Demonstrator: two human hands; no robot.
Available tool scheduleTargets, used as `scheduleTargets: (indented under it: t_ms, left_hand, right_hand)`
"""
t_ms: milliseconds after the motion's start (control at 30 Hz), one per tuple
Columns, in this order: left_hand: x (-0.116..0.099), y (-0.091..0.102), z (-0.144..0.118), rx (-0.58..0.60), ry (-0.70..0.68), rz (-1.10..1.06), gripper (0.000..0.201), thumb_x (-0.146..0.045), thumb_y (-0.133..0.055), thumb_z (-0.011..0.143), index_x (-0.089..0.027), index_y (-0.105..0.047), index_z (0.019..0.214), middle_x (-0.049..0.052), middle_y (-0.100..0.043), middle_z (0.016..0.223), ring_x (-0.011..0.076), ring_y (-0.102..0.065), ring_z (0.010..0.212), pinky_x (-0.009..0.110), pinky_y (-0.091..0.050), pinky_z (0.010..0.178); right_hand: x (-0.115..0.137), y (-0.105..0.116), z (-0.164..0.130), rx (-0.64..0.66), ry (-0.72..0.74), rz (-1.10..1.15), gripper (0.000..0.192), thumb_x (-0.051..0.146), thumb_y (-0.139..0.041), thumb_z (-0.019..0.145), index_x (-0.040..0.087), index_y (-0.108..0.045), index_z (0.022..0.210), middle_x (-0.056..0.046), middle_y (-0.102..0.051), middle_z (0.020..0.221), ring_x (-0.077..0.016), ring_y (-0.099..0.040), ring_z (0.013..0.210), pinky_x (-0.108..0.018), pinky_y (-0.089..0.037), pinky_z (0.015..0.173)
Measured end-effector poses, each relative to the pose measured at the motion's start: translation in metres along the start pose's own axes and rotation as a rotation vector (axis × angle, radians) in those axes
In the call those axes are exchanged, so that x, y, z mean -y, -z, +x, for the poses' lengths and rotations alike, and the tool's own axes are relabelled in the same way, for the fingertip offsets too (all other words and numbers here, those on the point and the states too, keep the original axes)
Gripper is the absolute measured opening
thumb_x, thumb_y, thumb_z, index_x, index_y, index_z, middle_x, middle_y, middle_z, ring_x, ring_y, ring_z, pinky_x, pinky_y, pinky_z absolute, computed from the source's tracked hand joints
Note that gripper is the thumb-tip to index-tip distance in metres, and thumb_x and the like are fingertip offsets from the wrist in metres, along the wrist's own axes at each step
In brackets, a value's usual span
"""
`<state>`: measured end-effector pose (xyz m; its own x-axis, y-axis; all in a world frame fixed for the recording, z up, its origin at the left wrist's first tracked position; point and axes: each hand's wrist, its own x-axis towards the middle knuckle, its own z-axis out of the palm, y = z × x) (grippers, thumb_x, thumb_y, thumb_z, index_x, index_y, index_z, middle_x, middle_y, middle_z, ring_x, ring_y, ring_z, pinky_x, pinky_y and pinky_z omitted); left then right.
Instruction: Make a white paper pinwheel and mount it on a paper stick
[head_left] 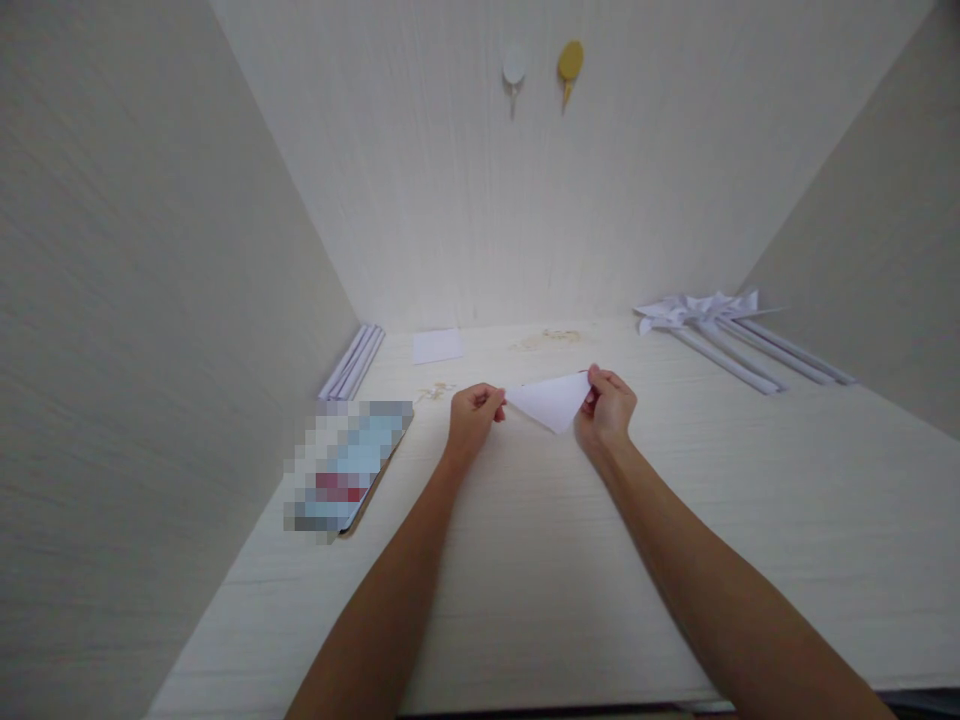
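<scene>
A white sheet of paper (551, 402), folded into a triangle, is stretched between my hands above the pale table. My left hand (474, 412) pinches its left corner between thumb and fingers. At the upper right corner, my right hand (609, 400) grips the paper, with its other fingers curled behind. The triangle's long edge faces the back wall and its point faces me. Beyond my left hand, a flat square of white paper (437, 346) lies near the wall.
Several rolled paper tubes (354, 362) lie at the back left. More tubes topped with folded paper shapes (701, 312) rest at the back right. A phone (360, 465), its screen blurred, lies left of my left forearm. White and yellow hooks (571, 62) are on the back wall; side walls flank the table (540, 600).
</scene>
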<state>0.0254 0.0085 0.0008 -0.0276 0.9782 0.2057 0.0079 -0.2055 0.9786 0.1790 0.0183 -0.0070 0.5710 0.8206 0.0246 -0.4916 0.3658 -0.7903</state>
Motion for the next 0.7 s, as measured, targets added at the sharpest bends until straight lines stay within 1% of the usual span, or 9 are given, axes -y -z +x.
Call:
scheduleTargets:
  t_ms: [100,200,300,400,500,567,633,700]
  left_hand:
    - [-0.001,0.000,-0.001,-0.041,-0.041,0.044,0.023,-0.021,-0.053,0.067,-0.016,-0.054,0.045,-0.004,-0.047,0.038,0.0074,-0.042,0.039,0.021,-0.033,0.046]
    - [-0.001,0.000,-0.001,-0.082,-0.053,0.043,0.023,-0.022,-0.052,0.068,-0.016,-0.054,0.046,-0.004,-0.047,0.039,0.0074,-0.042,0.040,0.021,-0.032,0.045]
    - [-0.001,0.002,0.001,-0.151,-0.059,0.013,0.023,-0.023,-0.053,0.067,-0.017,-0.053,0.046,-0.004,-0.045,0.038,0.0072,-0.040,0.039,0.021,-0.031,0.044]
    - [0.000,0.006,0.004,-0.227,-0.068,-0.045,0.024,-0.024,-0.053,0.067,-0.017,-0.051,0.044,-0.004,-0.044,0.038,0.0069,-0.039,0.040,0.021,-0.032,0.045]
    - [0.003,0.009,0.007,-0.266,-0.036,-0.136,0.024,-0.025,-0.054,0.065,-0.016,-0.051,0.043,-0.004,-0.044,0.039,0.0064,-0.038,0.040,0.021,-0.032,0.046]
    - [0.005,0.010,0.009,-0.280,0.005,-0.197,0.022,-0.025,-0.055,0.064,-0.016,-0.052,0.044,-0.004,-0.044,0.039,0.0060,-0.037,0.040,0.020,-0.031,0.045]
    - [0.006,0.011,0.010,-0.286,0.037,-0.241,0.020,-0.025,-0.055,0.063,-0.016,-0.052,0.045,-0.004,-0.044,0.038,0.0057,-0.037,0.039,0.020,-0.030,0.044]
    - [0.006,0.011,0.010,-0.286,0.058,-0.267,0.019,-0.024,-0.055,0.062,-0.015,-0.053,0.045,-0.004,-0.044,0.038,0.0055,-0.038,0.039,0.020,-0.029,0.043]
  right_hand:
    - [0.000,0.000,-0.002,0.011,-0.049,-0.021,0.032,0.030,-0.068,0.056,0.018,-0.040,0.045,0.009,-0.031,0.034,-0.0030,-0.025,0.032,-0.020,-0.014,0.032]
    - [0.000,-0.001,-0.003,0.038,-0.097,-0.029,0.030,0.030,-0.068,0.056,0.018,-0.042,0.045,0.009,-0.031,0.035,-0.0030,-0.024,0.033,-0.020,-0.013,0.031]
    - [0.000,-0.003,-0.005,0.126,-0.174,-0.016,0.023,0.028,-0.068,0.056,0.017,-0.049,0.049,0.008,-0.034,0.039,-0.0027,-0.026,0.035,-0.018,-0.016,0.031]
    - [0.002,-0.006,-0.007,0.245,-0.261,0.013,0.018,0.023,-0.067,0.054,0.017,-0.051,0.052,0.007,-0.040,0.043,-0.0028,-0.031,0.038,-0.016,-0.022,0.032]
    - [0.005,-0.008,-0.011,0.338,-0.295,0.026,0.012,0.017,-0.065,0.054,0.018,-0.055,0.060,0.006,-0.048,0.051,-0.0039,-0.037,0.042,-0.016,-0.029,0.034]
    - [0.007,-0.009,-0.012,0.394,-0.304,0.032,0.015,0.016,-0.062,0.055,0.019,-0.057,0.069,0.005,-0.050,0.055,-0.0043,-0.040,0.043,-0.016,-0.032,0.036]
    - [0.008,-0.009,-0.014,0.441,-0.322,0.036,0.017,0.015,-0.061,0.056,0.018,-0.058,0.072,0.005,-0.051,0.056,-0.0044,-0.041,0.044,-0.016,-0.033,0.037]
    - [0.009,-0.010,-0.015,0.460,-0.329,0.039,0.019,0.012,-0.060,0.054,0.018,-0.058,0.072,0.005,-0.051,0.057,-0.0039,-0.041,0.045,-0.015,-0.033,0.038]
